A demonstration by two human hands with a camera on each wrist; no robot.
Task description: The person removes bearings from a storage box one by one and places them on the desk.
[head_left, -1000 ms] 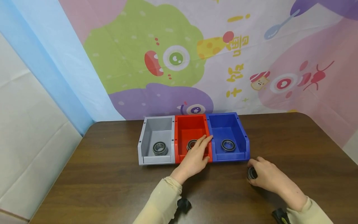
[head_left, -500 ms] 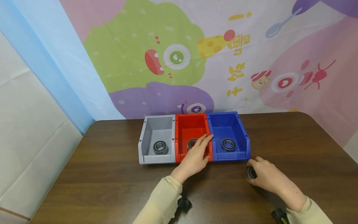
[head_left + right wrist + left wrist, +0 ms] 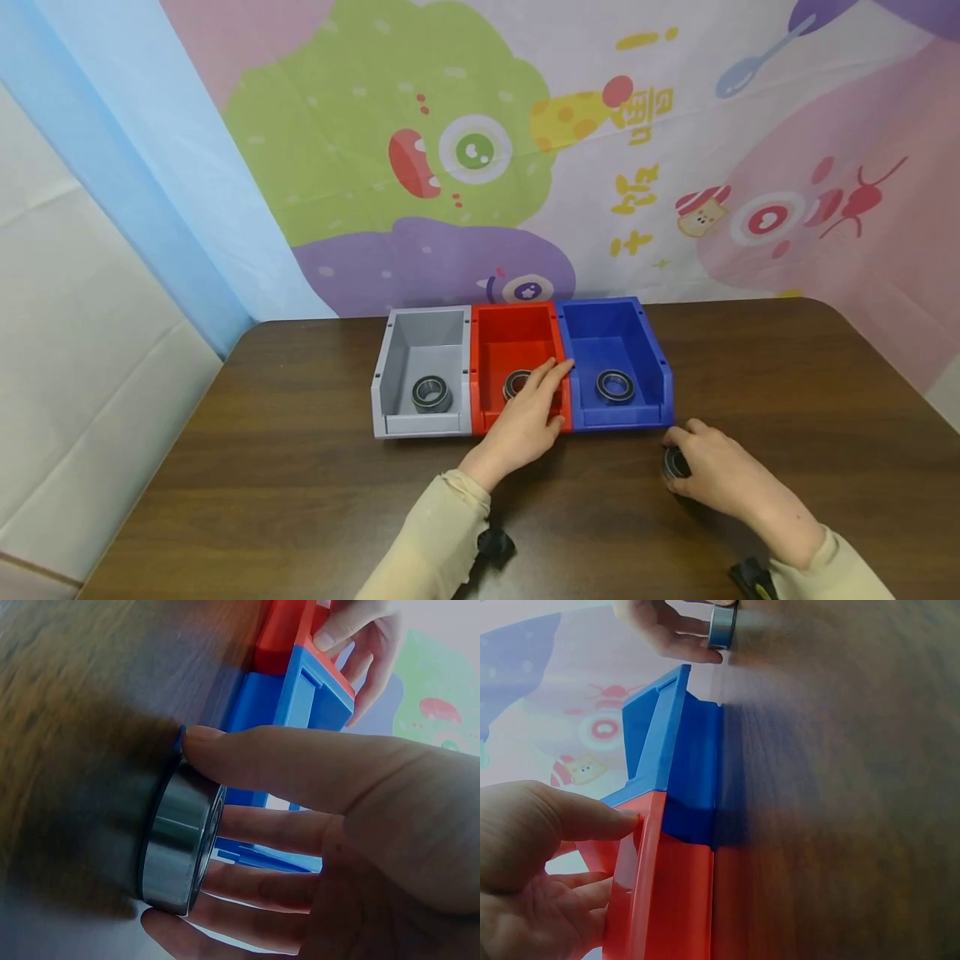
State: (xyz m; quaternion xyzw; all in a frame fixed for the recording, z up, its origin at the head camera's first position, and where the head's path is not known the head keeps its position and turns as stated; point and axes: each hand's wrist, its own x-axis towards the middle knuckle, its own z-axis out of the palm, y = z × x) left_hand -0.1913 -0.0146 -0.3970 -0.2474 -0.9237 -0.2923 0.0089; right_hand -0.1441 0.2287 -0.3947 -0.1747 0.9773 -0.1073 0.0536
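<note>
Clock laid on the head view, 12 o'clock at the backdrop

Nearest: the left sleeve (image 3: 427, 537) and right sleeve (image 3: 828, 571), both pale, at the low edge of view

Right hand (image 3: 716, 475): thumb and fingers curled about the held bearing (image 3: 668, 467), a dark ring low at the table (image 3: 262, 475). Ring is round, so no long axis; its bore stands roughly upright, one flat face toward the palm. Whether it rests on the wood or sits just off it – cannot tell

Key relation: blue bin (image 3: 622, 419) lies at 11 o'clock from the held bearing, its near right corner just beside; right hand by far the closer one. Bin's length runs about 12 to 6, its low lip facing the person

Left hand (image 3: 522, 419): between 9 and 10 o'clock from the held bearing, well apart from the right. Fingers fairly straight, touching red bin (image 3: 517, 323) at the side it shares with blue, thumb near the front

Edges: red wall bounds blue at 9 o'clock, outer wall at 3; wood shows from 1 round to 5 o'clock of the right hand

Farther: grey bin (image 3: 423, 427) leftmost; one bearing in each bin, red's partly behind the fingers. Last, the printed backdrop (image 3: 345, 142) past the table's far edge
</note>
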